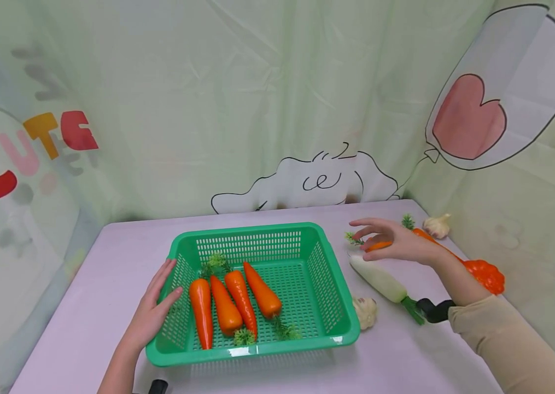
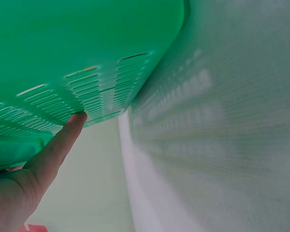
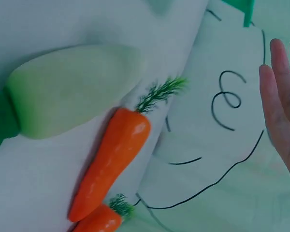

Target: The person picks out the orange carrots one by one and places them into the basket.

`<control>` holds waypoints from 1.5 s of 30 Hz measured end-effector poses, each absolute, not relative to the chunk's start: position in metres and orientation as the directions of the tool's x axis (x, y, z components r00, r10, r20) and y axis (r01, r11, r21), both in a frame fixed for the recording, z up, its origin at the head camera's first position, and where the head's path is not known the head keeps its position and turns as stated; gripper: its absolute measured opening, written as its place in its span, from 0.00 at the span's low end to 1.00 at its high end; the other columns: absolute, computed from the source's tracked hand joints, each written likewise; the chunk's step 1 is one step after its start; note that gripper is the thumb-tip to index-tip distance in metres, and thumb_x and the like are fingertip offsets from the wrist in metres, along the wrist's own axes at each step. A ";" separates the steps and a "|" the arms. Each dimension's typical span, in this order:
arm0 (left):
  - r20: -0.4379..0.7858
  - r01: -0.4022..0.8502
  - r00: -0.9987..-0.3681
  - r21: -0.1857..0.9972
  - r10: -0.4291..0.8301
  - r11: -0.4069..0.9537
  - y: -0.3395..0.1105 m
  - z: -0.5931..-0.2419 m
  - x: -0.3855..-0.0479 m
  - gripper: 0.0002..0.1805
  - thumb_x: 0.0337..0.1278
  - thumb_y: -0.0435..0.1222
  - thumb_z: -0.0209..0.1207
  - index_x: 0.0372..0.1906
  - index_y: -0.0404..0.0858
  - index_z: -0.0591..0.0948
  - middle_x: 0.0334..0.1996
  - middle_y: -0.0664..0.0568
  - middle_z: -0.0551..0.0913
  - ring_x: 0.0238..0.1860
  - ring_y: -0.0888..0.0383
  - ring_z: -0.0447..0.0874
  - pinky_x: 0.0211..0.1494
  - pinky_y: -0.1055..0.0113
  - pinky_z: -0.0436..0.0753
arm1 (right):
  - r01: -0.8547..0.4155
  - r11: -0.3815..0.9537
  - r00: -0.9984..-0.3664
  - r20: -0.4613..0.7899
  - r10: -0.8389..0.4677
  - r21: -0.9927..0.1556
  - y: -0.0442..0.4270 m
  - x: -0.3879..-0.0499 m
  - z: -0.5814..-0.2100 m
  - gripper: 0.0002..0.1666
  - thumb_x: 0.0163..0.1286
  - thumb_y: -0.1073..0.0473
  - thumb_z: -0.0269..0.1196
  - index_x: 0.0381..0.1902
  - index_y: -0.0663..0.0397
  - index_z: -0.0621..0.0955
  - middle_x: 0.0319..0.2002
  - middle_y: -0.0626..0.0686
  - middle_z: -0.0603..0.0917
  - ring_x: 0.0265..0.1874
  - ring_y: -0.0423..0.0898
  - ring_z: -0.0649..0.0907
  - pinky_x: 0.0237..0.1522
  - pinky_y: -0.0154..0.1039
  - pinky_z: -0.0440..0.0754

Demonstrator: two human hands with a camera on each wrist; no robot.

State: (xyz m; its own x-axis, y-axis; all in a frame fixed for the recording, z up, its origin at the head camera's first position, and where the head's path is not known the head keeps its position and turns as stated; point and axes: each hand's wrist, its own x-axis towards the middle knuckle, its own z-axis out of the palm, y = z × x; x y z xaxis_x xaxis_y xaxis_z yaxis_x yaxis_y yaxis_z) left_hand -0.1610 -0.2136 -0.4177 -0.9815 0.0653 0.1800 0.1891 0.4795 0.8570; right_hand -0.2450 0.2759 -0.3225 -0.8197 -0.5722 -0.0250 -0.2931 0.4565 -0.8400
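Observation:
My left hand [image 1: 151,312] rests at the left rim of a green slotted basket [image 1: 257,348], its fingers fairly straight. In the left wrist view one finger touches the outside of the basket wall [image 2: 53,104]. Several orange carrots [image 1: 226,313] with leafy tufts lie in the basket's left half. My right hand [image 1: 400,241] hovers over a carrot [image 1: 379,245] on the table, fingers loosely bent. From the right wrist, the fingers [image 3: 280,92] are apart from this carrot [image 3: 111,162], holding nothing. A white radish [image 1: 378,278] with a green top lies beside it.
Behind the right hand lie another carrot [image 1: 423,234] and a garlic-like bulb [image 1: 437,225]. A bumpy red-orange vegetable [image 1: 486,276] is partly behind the forearm. A pale bulb-like vegetable [image 1: 366,313] sits against the basket's right side. Printed curtains [image 1: 183,109] enclose the table.

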 end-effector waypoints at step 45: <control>0.177 0.183 -0.982 0.854 0.058 0.487 -0.212 -0.415 -0.160 0.32 0.65 0.40 0.50 0.71 0.43 0.55 0.71 0.43 0.46 0.69 0.39 0.43 0.57 0.29 0.50 | -0.129 0.737 -0.972 -0.061 -0.225 -0.663 0.358 -0.291 -0.410 0.37 0.59 0.59 0.65 0.61 0.69 0.65 0.57 0.74 0.68 0.55 0.69 0.68 0.52 0.60 0.70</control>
